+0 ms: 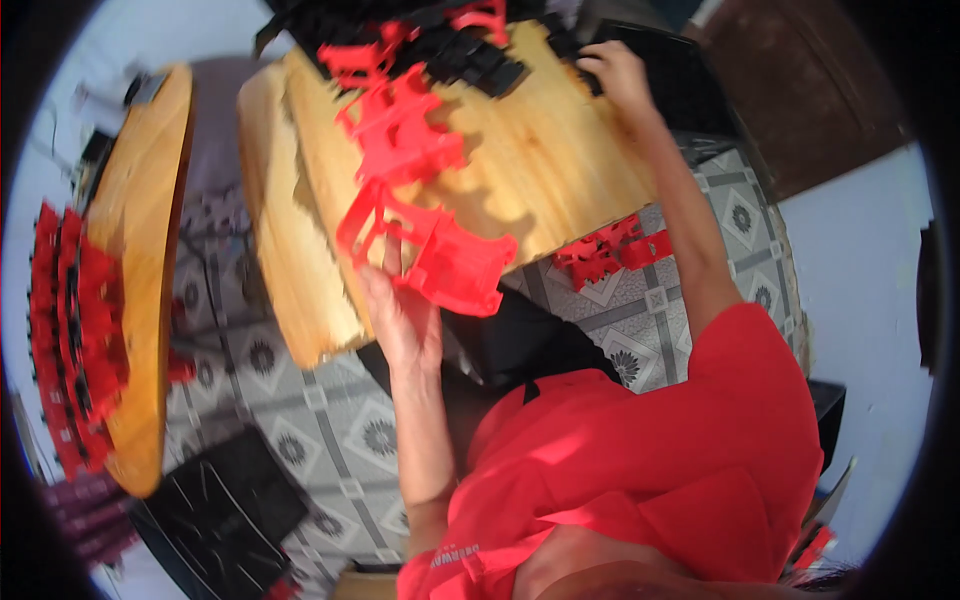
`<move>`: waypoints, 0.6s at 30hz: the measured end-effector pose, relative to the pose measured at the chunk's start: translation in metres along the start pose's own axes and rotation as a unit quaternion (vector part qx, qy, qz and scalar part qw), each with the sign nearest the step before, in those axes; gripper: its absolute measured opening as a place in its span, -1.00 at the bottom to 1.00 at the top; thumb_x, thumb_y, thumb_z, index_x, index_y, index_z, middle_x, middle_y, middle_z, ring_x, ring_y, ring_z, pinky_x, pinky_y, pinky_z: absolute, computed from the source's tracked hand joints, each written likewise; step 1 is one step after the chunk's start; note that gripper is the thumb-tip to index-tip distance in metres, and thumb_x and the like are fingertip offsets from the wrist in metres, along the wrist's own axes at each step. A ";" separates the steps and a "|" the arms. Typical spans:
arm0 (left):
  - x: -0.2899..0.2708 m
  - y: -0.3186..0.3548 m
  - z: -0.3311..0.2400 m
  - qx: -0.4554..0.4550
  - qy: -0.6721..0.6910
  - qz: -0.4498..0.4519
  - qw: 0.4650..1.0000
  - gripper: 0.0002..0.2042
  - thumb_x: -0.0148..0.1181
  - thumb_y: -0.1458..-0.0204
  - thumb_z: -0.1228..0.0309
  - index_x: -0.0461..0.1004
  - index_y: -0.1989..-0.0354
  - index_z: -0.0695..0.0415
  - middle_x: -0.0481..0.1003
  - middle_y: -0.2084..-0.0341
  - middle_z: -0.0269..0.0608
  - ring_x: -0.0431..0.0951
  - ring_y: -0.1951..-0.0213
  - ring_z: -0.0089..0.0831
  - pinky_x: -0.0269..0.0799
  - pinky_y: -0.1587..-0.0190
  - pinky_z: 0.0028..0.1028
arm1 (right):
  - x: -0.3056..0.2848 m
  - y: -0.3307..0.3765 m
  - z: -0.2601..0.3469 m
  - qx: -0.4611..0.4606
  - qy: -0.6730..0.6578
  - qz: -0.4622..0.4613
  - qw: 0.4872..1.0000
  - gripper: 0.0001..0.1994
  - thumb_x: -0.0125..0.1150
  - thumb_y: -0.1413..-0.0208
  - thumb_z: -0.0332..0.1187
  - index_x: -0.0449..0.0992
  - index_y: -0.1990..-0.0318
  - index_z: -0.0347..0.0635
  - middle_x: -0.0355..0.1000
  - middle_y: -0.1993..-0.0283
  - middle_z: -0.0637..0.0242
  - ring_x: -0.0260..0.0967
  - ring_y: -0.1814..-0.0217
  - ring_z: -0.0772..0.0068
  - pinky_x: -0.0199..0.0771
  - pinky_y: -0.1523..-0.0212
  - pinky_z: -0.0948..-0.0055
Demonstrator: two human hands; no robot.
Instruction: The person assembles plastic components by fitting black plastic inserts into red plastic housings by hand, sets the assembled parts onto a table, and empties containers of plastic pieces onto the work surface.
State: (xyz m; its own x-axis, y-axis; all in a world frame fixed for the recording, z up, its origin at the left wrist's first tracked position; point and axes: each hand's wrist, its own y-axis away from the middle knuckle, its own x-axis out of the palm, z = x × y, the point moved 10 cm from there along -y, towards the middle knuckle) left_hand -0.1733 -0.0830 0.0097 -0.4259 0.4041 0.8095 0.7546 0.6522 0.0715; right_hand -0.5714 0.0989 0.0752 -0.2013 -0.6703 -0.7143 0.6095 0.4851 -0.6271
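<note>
My left hand (408, 325) is wrapped round the near end of a red plastic frame (455, 262), raised at the table's near edge. The frame is open-sided, with a boxy end toward the right. Beyond it, another red plastic frame (405, 140) sits on the wooden table (540, 165). At the far right of the table, my right hand (618, 78) has its fingers bent onto a narrow black plastic part (572, 50); the fingertips are partly hidden. A heap of black plastic parts (470, 58) lies to the left of that hand, with red pieces among them.
More red parts (610, 250) lie on the patterned tile floor (640, 320) below the table's right side. At the left stands a second wooden table (150, 270), with stacked red and black parts (85, 330) beside it. A black panel (220, 515) is at the lower left.
</note>
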 end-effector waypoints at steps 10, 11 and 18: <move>-0.008 0.003 -0.029 0.029 -0.030 -0.009 0.999 -0.41 0.09 -0.20 0.07 0.09 -0.30 0.05 0.22 -0.21 -0.16 0.34 -0.20 -0.15 0.36 -0.19 -0.09 | -0.097 0.119 0.322 -0.191 -0.266 0.134 0.935 -0.72 0.40 0.11 -0.46 0.57 0.19 -0.27 0.40 0.26 0.24 0.42 0.30 0.30 0.42 0.32 0.43; -0.009 0.006 -0.032 0.038 -0.030 -0.013 0.999 -0.41 0.09 -0.20 0.07 0.09 -0.30 0.05 0.22 -0.21 -0.16 0.34 -0.20 -0.15 0.36 -0.19 -0.09 | -0.094 0.122 0.332 -0.206 -0.285 0.123 0.928 -0.72 0.40 0.10 -0.44 0.55 0.20 -0.29 0.37 0.29 0.25 0.41 0.35 0.27 0.42 0.35 0.39; -0.011 0.020 -0.045 0.063 -0.016 0.026 0.998 -0.50 -0.01 -0.26 0.12 0.15 -0.26 0.11 0.23 -0.21 -0.13 0.41 -0.13 -0.23 0.39 -0.15 -0.19 | -0.084 0.136 0.367 -0.261 -0.282 0.127 0.915 -0.71 0.43 0.14 -0.43 0.52 0.23 -0.30 0.34 0.31 0.25 0.41 0.32 0.29 0.46 0.36 0.36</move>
State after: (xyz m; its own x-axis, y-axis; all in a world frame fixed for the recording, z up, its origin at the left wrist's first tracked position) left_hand -0.1314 -0.1036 0.0290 -0.4048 0.4579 0.7915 0.7085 0.7043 -0.0451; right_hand -0.1901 0.0147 0.1642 0.4129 -0.6106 -0.6758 0.1035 0.7687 -0.6312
